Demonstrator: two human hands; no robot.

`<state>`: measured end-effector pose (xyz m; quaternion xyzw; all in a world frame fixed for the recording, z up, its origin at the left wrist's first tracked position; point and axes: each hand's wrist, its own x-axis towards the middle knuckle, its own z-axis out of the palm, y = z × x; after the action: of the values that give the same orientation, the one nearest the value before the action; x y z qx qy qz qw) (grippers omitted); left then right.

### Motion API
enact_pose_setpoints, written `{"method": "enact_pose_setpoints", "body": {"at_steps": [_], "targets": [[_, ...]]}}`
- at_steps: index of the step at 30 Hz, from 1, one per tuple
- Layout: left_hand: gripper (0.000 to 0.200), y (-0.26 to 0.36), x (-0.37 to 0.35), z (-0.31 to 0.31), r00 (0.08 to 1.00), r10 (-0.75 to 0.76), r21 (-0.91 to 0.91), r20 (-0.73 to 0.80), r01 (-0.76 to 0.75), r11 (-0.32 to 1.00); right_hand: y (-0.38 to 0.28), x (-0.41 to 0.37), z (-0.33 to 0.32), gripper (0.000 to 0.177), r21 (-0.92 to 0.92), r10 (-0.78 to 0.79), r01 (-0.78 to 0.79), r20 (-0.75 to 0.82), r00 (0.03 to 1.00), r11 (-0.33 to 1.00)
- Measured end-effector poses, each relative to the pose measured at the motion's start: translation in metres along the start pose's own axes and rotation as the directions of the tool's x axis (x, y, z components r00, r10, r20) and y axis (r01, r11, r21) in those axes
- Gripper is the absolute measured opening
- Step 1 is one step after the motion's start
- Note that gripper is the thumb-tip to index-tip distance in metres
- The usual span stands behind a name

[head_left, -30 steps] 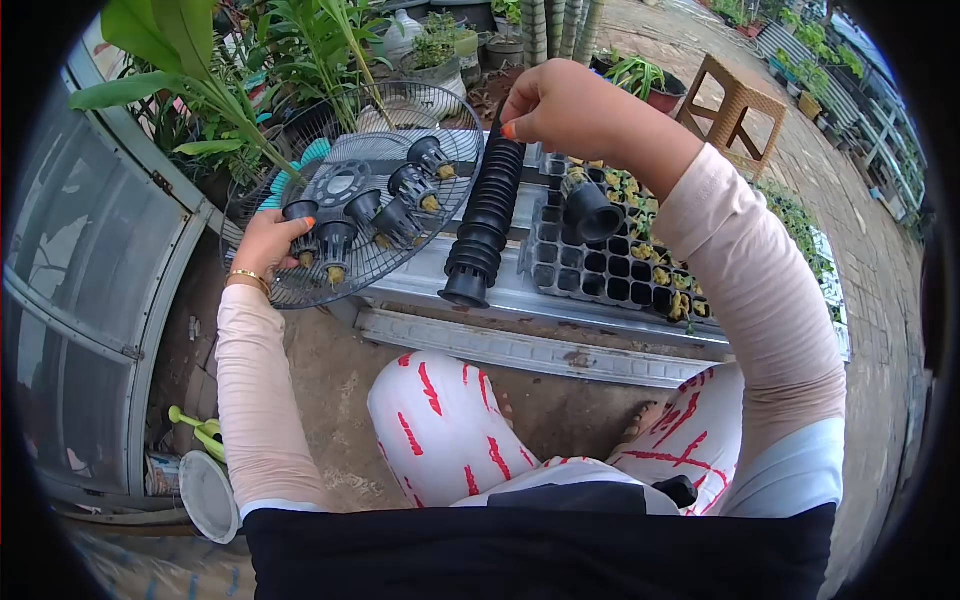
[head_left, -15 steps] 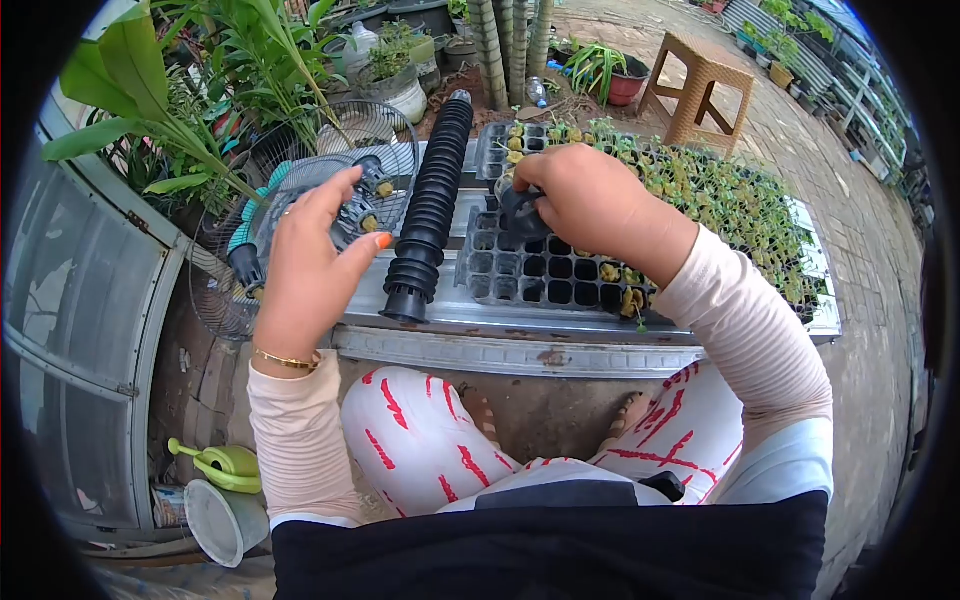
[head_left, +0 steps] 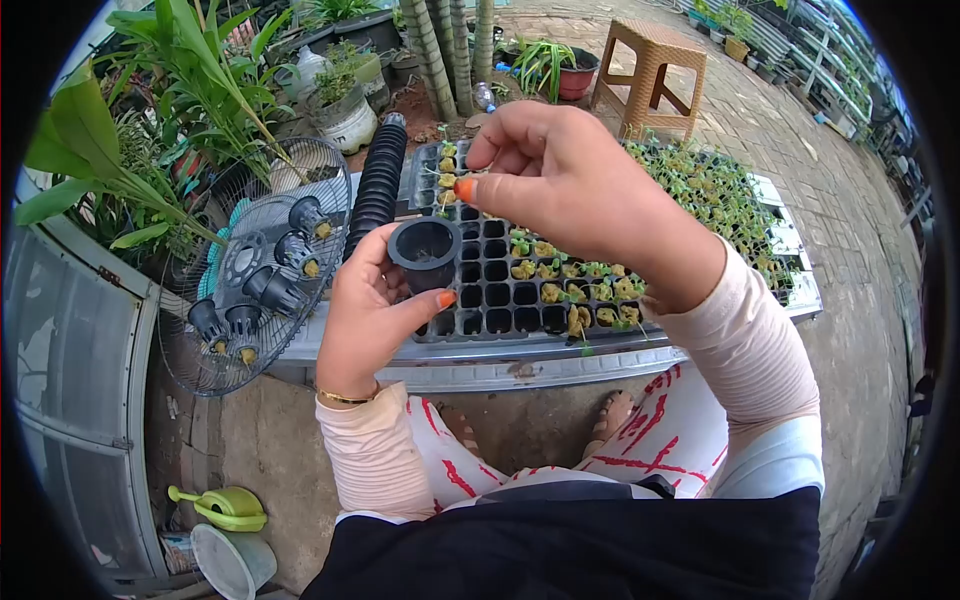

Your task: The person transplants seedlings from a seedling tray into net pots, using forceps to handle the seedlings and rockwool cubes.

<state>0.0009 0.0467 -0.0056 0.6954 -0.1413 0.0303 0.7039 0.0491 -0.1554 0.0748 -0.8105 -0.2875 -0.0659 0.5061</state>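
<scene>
My left hand [head_left: 362, 315] is wrapped round a black net pot [head_left: 425, 262], whose open rim faces up. It hangs over the near left part of the black seedling tray [head_left: 498, 322]. Higher and to the right, my right hand [head_left: 560, 180] is above the tray, its thumb and fingers apart with nothing visible between them. The tray has dark vacant cells on the left and yellowish sponge plugs [head_left: 578, 322] with small green seedlings farther right. Part of the tray is hidden under my right hand and forearm.
Left of the tray lies a long stack of black net pots [head_left: 378, 180]. A round wire fan guard [head_left: 250, 375] holds several net pots with plugs [head_left: 243, 322]. Denser seedlings [head_left: 700, 200] fill the right side. A woven-look stool [head_left: 655, 65] and a green watering can [head_left: 228, 508] stand on the ground.
The black net pot has passed from my right hand to my left. My left hand has come right from near the fan guard, and my right hand has opened. The view has shifted.
</scene>
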Motion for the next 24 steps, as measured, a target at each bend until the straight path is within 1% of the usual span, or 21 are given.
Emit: {"method": "enact_pose_setpoints", "body": {"at_steps": [1,2,3,4,5,6,7,8,10,11,12,13,14,15,17,18,19,21,22,23,24], "targets": [[0.057,-0.002,-0.001,-0.005,1.000,-0.003,-0.009,-0.011,0.003,1.000,-0.004,-0.006,-0.010,0.025,0.100,0.007,0.000,-0.069,0.998,0.995],[0.058,-0.003,-0.003,-0.010,1.000,-0.012,-0.037,-0.025,0.011,0.999,-0.014,-0.015,-0.028,0.019,0.218,0.055,-0.036,-0.082,0.995,0.975],[0.058,-0.001,-0.004,-0.008,1.000,-0.010,-0.040,-0.020,0.010,0.999,-0.006,-0.025,-0.040,0.030,0.166,-0.191,0.203,-0.090,0.978,0.965],[0.059,0.001,-0.005,-0.006,0.999,-0.021,-0.081,-0.027,0.019,0.997,-0.018,-0.035,-0.055,0.035,0.302,0.006,0.028,-0.108,0.994,0.953],[0.059,0.003,-0.006,-0.003,0.999,-0.038,-0.122,-0.035,0.033,0.992,-0.009,-0.045,-0.063,0.037,0.395,-0.021,0.097,-0.193,0.981,0.913],[0.059,0.002,-0.007,-0.002,0.999,-0.035,-0.070,-0.032,0.033,0.997,-0.006,-0.053,-0.065,0.037,0.453,-0.019,0.149,-0.279,0.960,0.879],[0.059,0.001,-0.008,-0.001,0.999,-0.035,-0.072,-0.029,0.033,0.997,-0.003,-0.059,-0.069,0.037,0.501,-0.016,0.210,-0.364,0.931,0.839],[0.059,0.000,-0.008,-0.001,0.999,-0.041,-0.034,-0.020,0.040,0.999,0.006,-0.062,-0.072,0.037,0.500,-0.016,0.211,-0.365,0.931,0.840],[0.058,0.005,-0.010,0.007,0.997,-0.073,0.009,-0.040,0.073,0.997,0.027,-0.069,-0.078,0.043,0.237,-0.167,0.358,-0.574,0.802,0.903],[0.058,0.006,-0.010,0.009,0.996,-0.073,0.011,-0.042,0.073,0.997,0.030,-0.075,-0.082,0.043,0.239,-0.168,0.360,-0.573,0.802,0.902],[0.057,0.006,-0.010,0.011,0.997,-0.064,0.054,-0.044,0.066,0.996,0.031,-0.083,-0.086,0.046,0.117,-0.133,0.221,-0.508,0.851,0.968],[0.057,0.007,-0.011,0.013,0.997,-0.059,0.098,-0.047,0.063,0.993,0.035,-0.089,-0.088,0.050,-0.016,-0.079,0.081,-0.445,0.892,0.997],[0.055,0.009,-0.010,0.015,0.998,-0.053,0.106,-0.046,0.057,0.993,0.041,-0.089,-0.088,0.053,0.025,-0.099,0.115,-0.359,0.928,0.993],[0.055,0.008,-0.010,0.016,0.997,-0.062,0.112,-0.044,0.066,0.991,0.043,-0.090,-0.087,0.053,0.034,-0.090,0.110,-0.362,0.928,0.993],[0.053,0.007,-0.008,0.018,0.996,-0.083,0.107,-0.043,0.087,0.990,0.043,-0.088,-0.085,0.050,0.098,0.016,0.018,-0.334,0.943,0.995],[0.053,0.007,-0.006,0.018,0.996,-0.082,0.107,-0.044,0.086,0.990,0.045,-0.088,-0.081,0.051,0.165,0.081,-0.015,-0.403,0.912,0.986],[0.053,0.006,-0.004,0.018,0.995,-0.091,0.112,-0.044,0.095,0.989,0.047,-0.089,-0.083,0.051,0.164,0.080,-0.014,-0.402,0.912,0.986],[0.052,0.005,-0.002,0.017,0.993,-0.106,0.116,-0.044,0.111,0.987,0.049,-0.093,-0.089,0.053,0.085,0.044,-0.010,-0.414,0.909,0.996],[0.053,0.006,-0.001,0.016,0.992,-0.117,0.138,-0.045,0.122,0.983,0.049,-0.093,-0.087,0.056,0.050,0.054,-0.034,-0.473,0.879,0.998],[0.053,0.006,0.000,0.016,0.991,-0.128,0.159,-0.048,0.134,0.978,0.051,-0.094,-0.087,0.056,0.051,0.054,-0.034,-0.471,0.880,0.998],[0.053,0.006,0.000,0.014,0.990,-0.129,0.158,-0.051,0.136,0.978,0.054,-0.095,-0.089,0.055,0.188,0.111,-0.012,-0.524,0.844,0.982]]}}
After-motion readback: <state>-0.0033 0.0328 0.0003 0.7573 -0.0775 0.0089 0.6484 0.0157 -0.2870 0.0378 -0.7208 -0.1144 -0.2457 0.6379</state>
